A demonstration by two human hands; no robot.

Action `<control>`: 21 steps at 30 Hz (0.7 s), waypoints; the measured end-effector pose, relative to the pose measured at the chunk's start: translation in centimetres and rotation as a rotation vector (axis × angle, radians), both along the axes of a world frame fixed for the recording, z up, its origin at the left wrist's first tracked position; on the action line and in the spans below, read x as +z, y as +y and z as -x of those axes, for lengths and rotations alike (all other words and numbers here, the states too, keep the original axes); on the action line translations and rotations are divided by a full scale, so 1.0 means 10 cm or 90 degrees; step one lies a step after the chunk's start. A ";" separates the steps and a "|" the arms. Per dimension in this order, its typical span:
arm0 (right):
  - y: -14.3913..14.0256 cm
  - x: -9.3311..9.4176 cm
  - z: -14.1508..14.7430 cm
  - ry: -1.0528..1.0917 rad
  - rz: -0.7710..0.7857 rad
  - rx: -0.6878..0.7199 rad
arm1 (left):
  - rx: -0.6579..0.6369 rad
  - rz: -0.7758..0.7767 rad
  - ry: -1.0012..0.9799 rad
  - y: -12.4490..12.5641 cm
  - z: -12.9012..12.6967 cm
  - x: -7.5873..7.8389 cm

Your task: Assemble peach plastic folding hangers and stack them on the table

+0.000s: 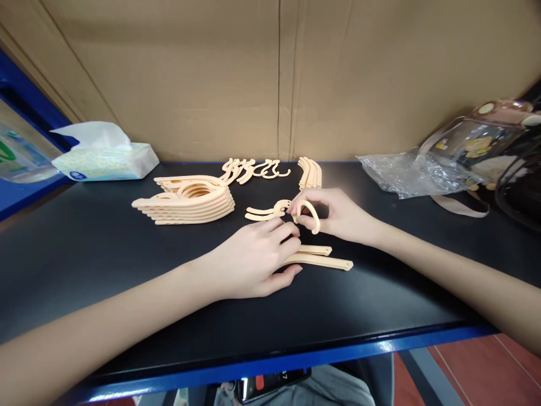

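My right hand (332, 211) pinches a cream hanger hook (315, 214), its curve pointing up and to the right. Bent over a pair of cream hanger arms (321, 260), my left hand (257, 256) grips them close to the table, its thumb stretched along the near side. Their left ends are hidden beneath my fingers. Just beyond my hands lie a few loose hanger parts (264, 213), curved and partly covered by my right fingers. Left of them stands a neat stack of folded hangers (190, 203).
Several loose hooks (240, 171) and a row of hanger arms (310, 172) lie at the back, near the cardboard wall (211, 84). A tissue pack (105, 160) stands back left. At right are a clear plastic bag (401, 172) and a transparent bottle (473, 141). A phone (270, 383) rests below the table edge.
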State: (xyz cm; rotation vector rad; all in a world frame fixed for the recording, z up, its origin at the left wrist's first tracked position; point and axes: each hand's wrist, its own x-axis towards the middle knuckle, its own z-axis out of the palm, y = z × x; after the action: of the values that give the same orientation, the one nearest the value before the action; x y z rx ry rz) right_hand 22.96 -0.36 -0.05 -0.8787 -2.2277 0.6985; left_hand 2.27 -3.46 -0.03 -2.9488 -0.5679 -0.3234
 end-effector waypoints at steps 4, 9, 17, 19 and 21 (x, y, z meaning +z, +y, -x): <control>0.04 -0.08 0.05 0.101 0.159 0.044 | 0.005 0.012 0.011 0.00 0.00 0.01; 0.10 -0.12 0.03 0.191 0.271 0.048 | 0.003 0.028 0.004 0.03 0.02 0.00; 0.10 -0.13 0.02 0.205 0.335 0.001 | -0.055 -0.003 -0.018 0.04 0.05 0.01; 0.10 -0.13 0.01 0.213 0.342 -0.003 | -0.062 -0.007 -0.037 0.04 0.05 0.02; 0.11 -0.14 0.01 0.219 0.344 -0.002 | -0.051 0.048 -0.077 0.03 0.05 0.05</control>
State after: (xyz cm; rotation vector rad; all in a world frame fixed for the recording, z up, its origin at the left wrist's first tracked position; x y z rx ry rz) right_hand 22.85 0.69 -1.45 -0.9238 -1.7524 1.3766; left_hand 1.72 -3.16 0.43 -3.0457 -0.4861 -0.5022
